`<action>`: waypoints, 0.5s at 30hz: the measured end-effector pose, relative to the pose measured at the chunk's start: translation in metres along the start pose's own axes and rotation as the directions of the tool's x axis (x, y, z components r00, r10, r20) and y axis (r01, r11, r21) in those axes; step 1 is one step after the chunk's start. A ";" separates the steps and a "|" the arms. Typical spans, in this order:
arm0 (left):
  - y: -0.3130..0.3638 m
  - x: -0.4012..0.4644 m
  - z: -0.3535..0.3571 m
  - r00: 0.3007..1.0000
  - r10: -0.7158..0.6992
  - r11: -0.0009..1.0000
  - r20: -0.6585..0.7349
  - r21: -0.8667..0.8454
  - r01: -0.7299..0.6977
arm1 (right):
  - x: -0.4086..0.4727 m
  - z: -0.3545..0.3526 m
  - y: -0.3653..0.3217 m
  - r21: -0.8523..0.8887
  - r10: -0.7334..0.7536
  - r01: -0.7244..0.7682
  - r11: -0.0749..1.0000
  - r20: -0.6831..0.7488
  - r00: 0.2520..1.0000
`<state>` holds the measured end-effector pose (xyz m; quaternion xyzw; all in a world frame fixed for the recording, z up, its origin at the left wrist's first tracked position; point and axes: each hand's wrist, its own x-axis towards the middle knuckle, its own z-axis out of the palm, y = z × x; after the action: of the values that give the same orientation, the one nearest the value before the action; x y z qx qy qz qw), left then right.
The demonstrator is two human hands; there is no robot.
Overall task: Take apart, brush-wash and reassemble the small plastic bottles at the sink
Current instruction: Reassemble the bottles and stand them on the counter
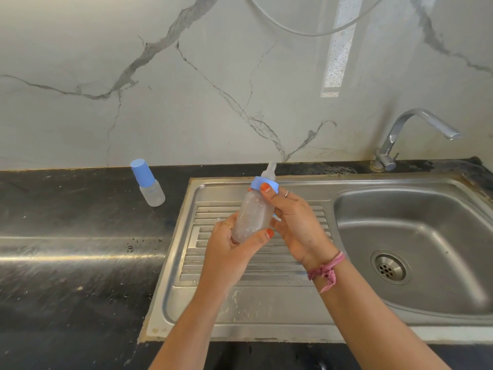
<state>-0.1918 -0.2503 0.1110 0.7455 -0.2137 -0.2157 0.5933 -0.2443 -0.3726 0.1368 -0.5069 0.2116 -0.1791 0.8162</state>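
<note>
Your left hand (229, 252) wraps the bottle (253, 214) bottom, your right hand (290, 217) pinches the blue ring (262, 184) on top, and the bottle leans up over the sink (266, 311).

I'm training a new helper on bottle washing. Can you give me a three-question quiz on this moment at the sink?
1. True or false: the capped bottle stands on the dark counter, left of the sink.
2. Which hand grips the blue ring of the held bottle? A) left B) right
3. Fill in: no water shows at the tap, whose spout points toward the ____ side.

Key: 1 true; 2 B, the right hand, while the left hand holds the base; 3 right.
</note>
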 end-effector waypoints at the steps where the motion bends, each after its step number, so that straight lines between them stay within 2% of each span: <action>1: 0.000 -0.001 0.001 1.000 0.004 1.000 -0.006 0.009 -0.004 | -0.001 0.001 0.000 0.001 0.004 -0.004 1.000 -0.002 1.000; 15: -0.008 0.004 0.001 0.998 0.041 0.998 -0.052 0.058 -0.037 | 0.001 0.008 0.002 0.011 -0.014 0.014 1.000 -0.034 0.999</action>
<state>-0.1884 -0.2514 0.1030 0.7634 -0.2184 -0.1779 0.5813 -0.2389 -0.3667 0.1382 -0.5005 0.2210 -0.1947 0.8141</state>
